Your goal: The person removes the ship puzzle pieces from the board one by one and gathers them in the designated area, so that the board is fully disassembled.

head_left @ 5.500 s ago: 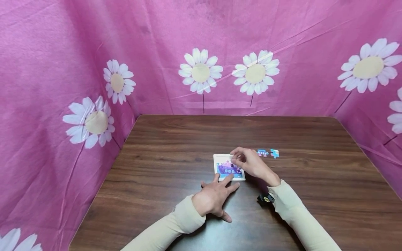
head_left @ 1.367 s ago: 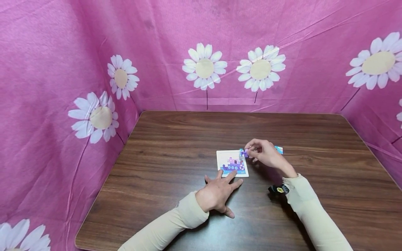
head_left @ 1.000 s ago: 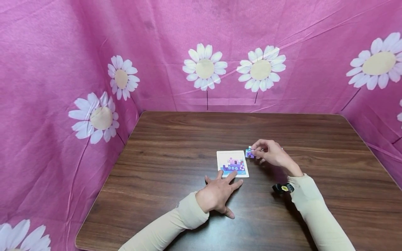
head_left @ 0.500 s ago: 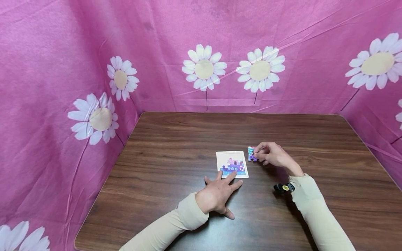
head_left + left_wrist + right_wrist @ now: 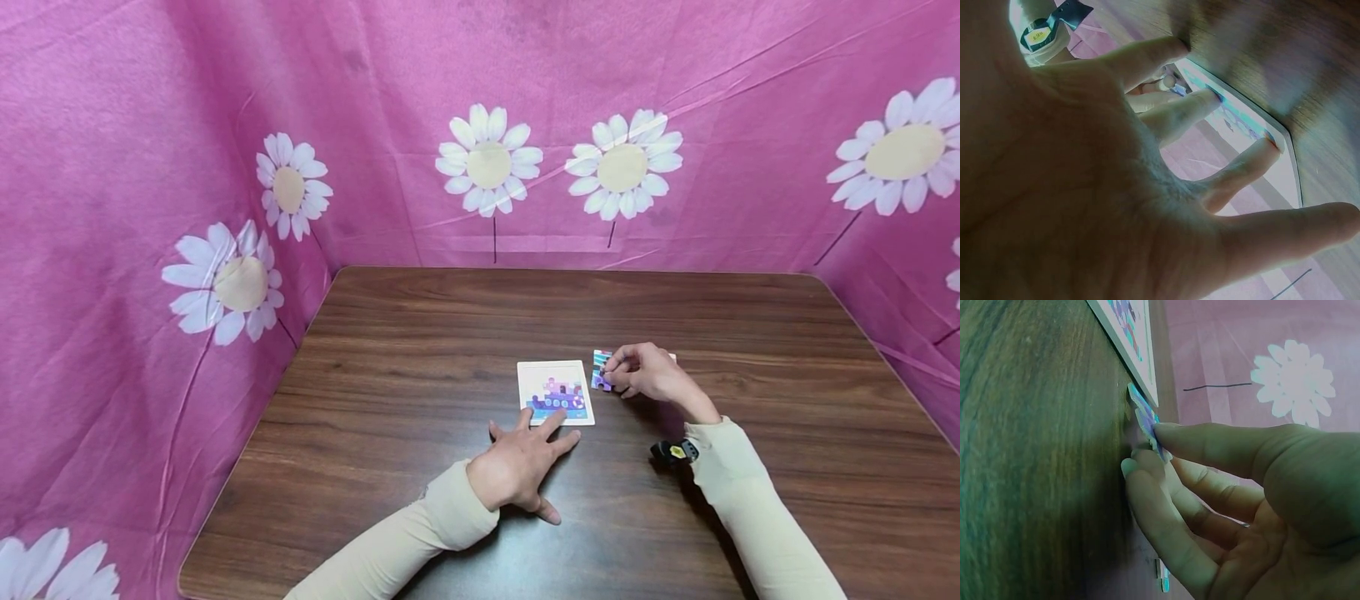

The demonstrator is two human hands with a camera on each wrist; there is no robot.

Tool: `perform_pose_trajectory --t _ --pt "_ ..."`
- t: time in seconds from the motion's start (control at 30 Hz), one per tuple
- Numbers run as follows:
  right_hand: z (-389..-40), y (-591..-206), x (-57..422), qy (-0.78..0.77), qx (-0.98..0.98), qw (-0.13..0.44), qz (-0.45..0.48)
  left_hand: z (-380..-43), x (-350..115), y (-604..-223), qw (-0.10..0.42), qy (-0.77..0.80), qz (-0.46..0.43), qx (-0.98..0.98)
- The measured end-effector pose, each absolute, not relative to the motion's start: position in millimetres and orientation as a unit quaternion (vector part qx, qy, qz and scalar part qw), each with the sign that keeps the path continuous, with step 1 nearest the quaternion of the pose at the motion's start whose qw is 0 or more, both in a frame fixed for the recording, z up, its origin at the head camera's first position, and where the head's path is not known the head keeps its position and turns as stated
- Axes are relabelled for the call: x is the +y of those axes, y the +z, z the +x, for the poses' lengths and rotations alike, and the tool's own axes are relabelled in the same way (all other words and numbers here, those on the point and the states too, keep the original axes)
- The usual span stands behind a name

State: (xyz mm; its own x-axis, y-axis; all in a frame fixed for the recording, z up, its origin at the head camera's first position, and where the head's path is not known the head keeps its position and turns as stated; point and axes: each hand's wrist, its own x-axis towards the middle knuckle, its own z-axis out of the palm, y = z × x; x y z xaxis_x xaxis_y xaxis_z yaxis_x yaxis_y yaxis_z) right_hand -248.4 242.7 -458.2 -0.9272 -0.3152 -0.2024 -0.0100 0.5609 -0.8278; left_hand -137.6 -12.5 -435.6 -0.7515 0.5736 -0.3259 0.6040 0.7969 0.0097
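Observation:
A white-framed jigsaw puzzle board (image 5: 551, 372) lies on the table, its lower part filled with pieces forming a purple ship on blue water. My left hand (image 5: 517, 467) is spread flat, and two of its fingertips rest on the board's near edge. Just right of the board, my right hand (image 5: 651, 372) pinches a purple and blue puzzle piece (image 5: 601, 372) between thumb and fingers. In the right wrist view that puzzle piece (image 5: 1146, 422) is tilted slightly off the tabletop, near the frame's corner. The fingers hide part of it.
Behind the right hand, the edge of another puzzle piece (image 5: 672, 357) peeks out; the right wrist view also shows a loose piece (image 5: 1163, 575). Brown wooden table (image 5: 420, 333) all around, with a pink daisy-print curtain (image 5: 375, 167) beyond its edges.
The right hand first worked over the board, then took up the piece, drew it right, away from the board, and turned it between its fingers. The left hand has stayed at the board's near edge.

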Motion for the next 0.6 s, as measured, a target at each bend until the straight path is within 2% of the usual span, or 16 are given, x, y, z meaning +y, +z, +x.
perform_pose_trajectory --t 0.6 --pt "-247.9 -459.3 239.1 -0.406 0.902 0.13 -0.072 -137.5 -12.5 -434.9 0.164 -0.047 0.312 0.935"
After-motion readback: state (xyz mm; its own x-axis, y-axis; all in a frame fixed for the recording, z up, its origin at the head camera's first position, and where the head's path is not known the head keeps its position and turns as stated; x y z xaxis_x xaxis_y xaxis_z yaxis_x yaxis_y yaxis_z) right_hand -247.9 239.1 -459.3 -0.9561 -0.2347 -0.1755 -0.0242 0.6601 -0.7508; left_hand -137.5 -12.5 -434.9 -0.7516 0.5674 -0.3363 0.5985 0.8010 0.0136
